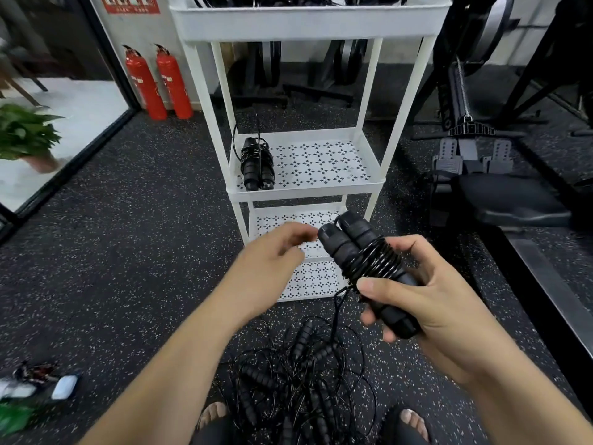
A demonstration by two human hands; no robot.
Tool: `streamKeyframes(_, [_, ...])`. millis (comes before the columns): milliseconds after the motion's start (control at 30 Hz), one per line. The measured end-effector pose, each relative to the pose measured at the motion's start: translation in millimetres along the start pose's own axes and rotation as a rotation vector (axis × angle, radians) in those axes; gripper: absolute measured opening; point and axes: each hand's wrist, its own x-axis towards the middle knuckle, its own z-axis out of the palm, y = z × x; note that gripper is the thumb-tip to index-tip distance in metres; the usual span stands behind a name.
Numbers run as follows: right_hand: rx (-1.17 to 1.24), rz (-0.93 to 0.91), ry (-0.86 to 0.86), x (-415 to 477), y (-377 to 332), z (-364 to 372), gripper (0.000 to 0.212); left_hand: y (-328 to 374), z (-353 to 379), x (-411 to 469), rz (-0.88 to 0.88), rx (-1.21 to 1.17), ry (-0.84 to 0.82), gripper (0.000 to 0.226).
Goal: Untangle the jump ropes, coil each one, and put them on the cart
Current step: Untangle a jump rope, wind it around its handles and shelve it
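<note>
Down by the person's bare toes (213,412) a tangled pile of jump ropes (298,374) sprawls on the speckled floor, black handles and thin cord all looped through one another. From it a loose cord (335,313) runs up to the wound rope (362,258) in the right hand (426,303), held in front of the bottom shelf's near edge.

That loose cord looks to me like the trouble. If it belongs to the pile rather than to this rope, lifting the bundle toward the cart (305,25) would drag the tangle along or pull the turns slack. The wraps sit mid-handle with nothing visibly tucking them in, so they could slide off and spring apart.

The right fingers (414,252) curl closed round the lower half of the two handles, the thumb (382,289) pressing across the front just below the wraps. The left hand (269,268) is blurred, its fingers loosely bent close to the handles' top ends; I cannot tell whether it pinches anything.

One coiled rope (256,165) already lies at the left edge of the middle shelf (305,192), and more black rope shows in the top tray. Two red fire extinguishers (146,85) stand by the wall beyond.
</note>
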Motion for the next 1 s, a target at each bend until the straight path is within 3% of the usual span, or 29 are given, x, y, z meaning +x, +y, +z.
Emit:
streamKeyframes(100, [0.060, -0.020, -0.006, -0.1, -0.7, 0.1, 0.066, 7.3, 21.8, -7.6, -0.079, -0.206, -0.163, 0.026])
streamKeyframes(233, [0.126, -0.035, 0.015, 1.9, -1.6, -3.7, 0.058, 9.5, 37.0, -13.6, -0.061, -0.362, -0.304, 0.028])
streamKeyframes(400, [0.023, -0.033, 0.051, 0.4, -4.8, -7.8, 0.056, 11.1, 41.4, -12.1, -0.045, -0.182, -0.325, 0.017])
streamKeyframes(533, [-0.245, -0.095, 0.143, 3.0, -4.3, -13.4, 0.054, 18.7, 39.6, -15.4, 0.046, 0.210, -0.311, 0.029])
streamKeyframes(667, [-0.641, -0.114, 0.201, 8.2, 0.3, -27.2, 0.058, 19.6, 23.1, -16.0, 0.080, 0.332, -0.353, 0.027])
streamKeyframes(833, [-0.983, 0.014, -0.048, 12.5, 4.0, -27.5, 0.064, 19.7, 5.3, -13.2, 0.090, 0.278, -0.325, 0.015])
streamKeyframes(1000, [-0.702, 0.351, -0.574, -3.2, -9.4, -23.3, 0.066, 19.7, -9.6, -13.0, 0.120, -0.026, -0.302, 0.017])
